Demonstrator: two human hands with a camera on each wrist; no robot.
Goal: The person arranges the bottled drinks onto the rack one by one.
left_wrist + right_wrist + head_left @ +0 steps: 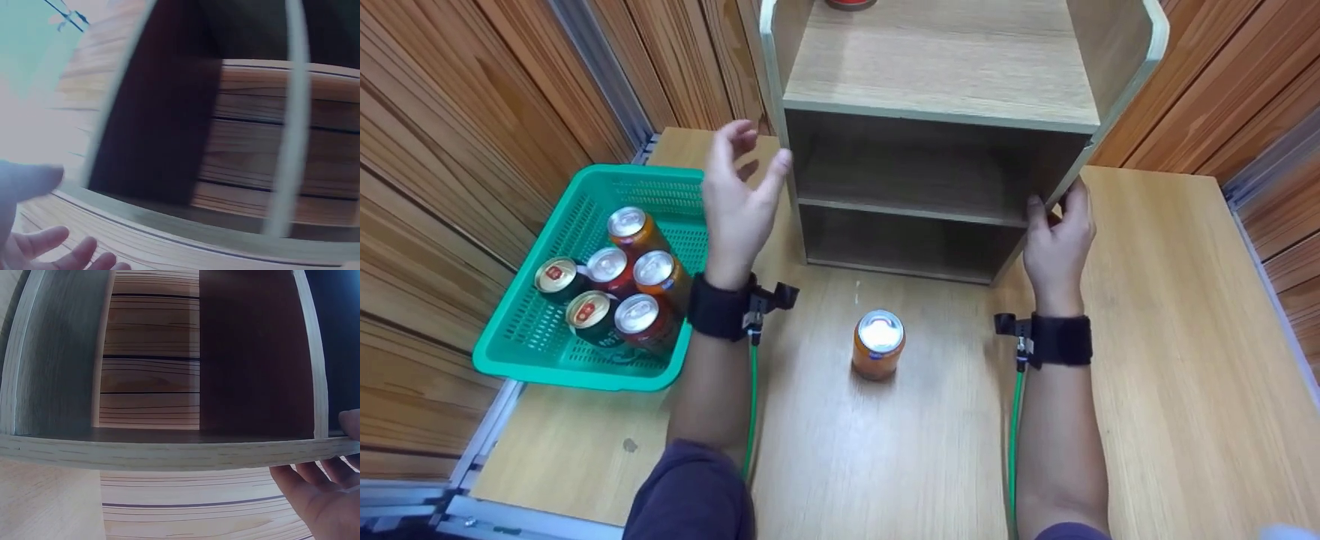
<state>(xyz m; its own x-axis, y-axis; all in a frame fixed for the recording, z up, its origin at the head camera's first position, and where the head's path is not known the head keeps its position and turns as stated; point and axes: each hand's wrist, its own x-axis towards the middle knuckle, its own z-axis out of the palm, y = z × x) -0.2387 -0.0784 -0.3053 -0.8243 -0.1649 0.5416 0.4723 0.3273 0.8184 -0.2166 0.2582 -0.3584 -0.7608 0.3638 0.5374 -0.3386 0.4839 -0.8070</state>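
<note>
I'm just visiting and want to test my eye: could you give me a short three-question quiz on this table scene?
1. How many cans are in the green basket?
2. True or false: the right hand grips the wooden shelf unit at its side edge.
3. Where does the lone orange can stand? A) inside the shelf unit B) on the table between both forearms C) in the left hand

Key: 1. Six. 2. True. 3. B; the left hand is open and holds nothing.
</note>
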